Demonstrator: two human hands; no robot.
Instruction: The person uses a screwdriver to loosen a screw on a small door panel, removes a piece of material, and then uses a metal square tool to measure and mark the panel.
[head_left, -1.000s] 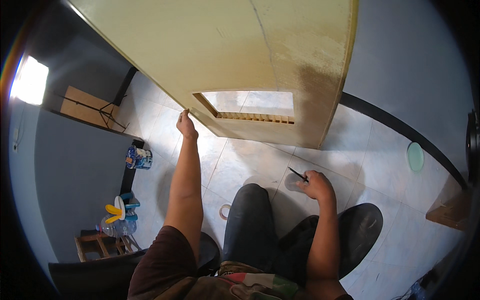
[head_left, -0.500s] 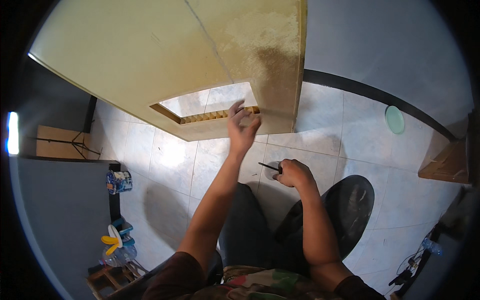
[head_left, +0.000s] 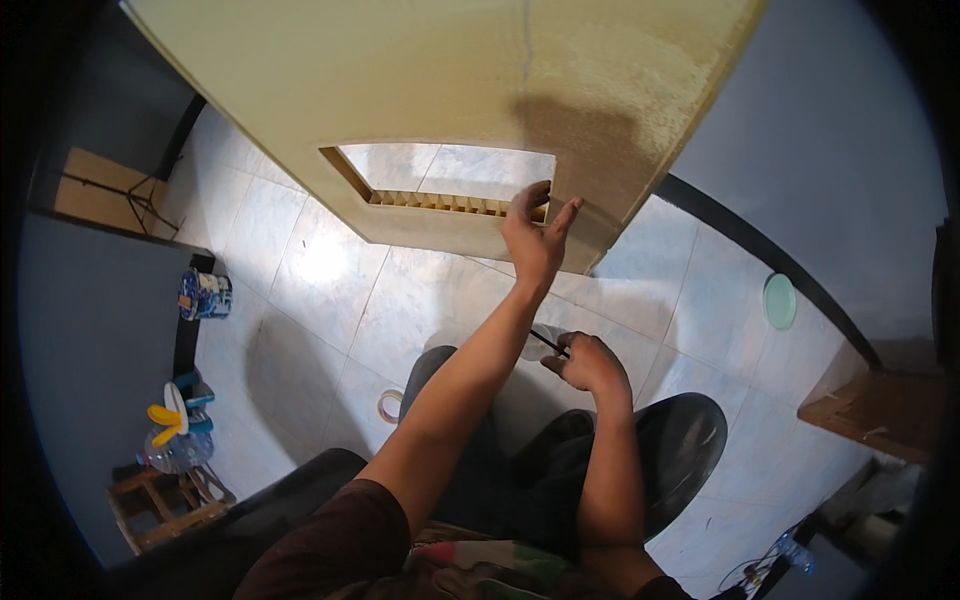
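A large yellowish door panel (head_left: pixel 430 90) stands before me, with a cut-out in its lower part that bares a honeycomb core (head_left: pixel 440 203). My left hand (head_left: pixel 533 245) is at the lower right corner of this cut-out. Its fingers curl at the opening while the thumb lies toward the panel's front, closed around the edge. Lower down, my right hand (head_left: pixel 592 367) grips a thin black rod-like tool (head_left: pixel 545 342), perhaps a screwdriver, whose handle is hidden in the fist. A pale round object (head_left: pixel 538 350) shows behind the rod on the floor.
A tape roll (head_left: pixel 391 406) lies beside my knee. To the left are a paint-stained bucket (head_left: pixel 207 295), a plastic bottle (head_left: pixel 180 453) and a wooden stool (head_left: pixel 165 508). A green lid (head_left: pixel 779 301) and a brown box (head_left: pixel 865 412) are on the right.
My left hand has gone from hovering before the cut-out to its right corner. The view has shifted, and the panel appears turned. The right hand keeps the tool.
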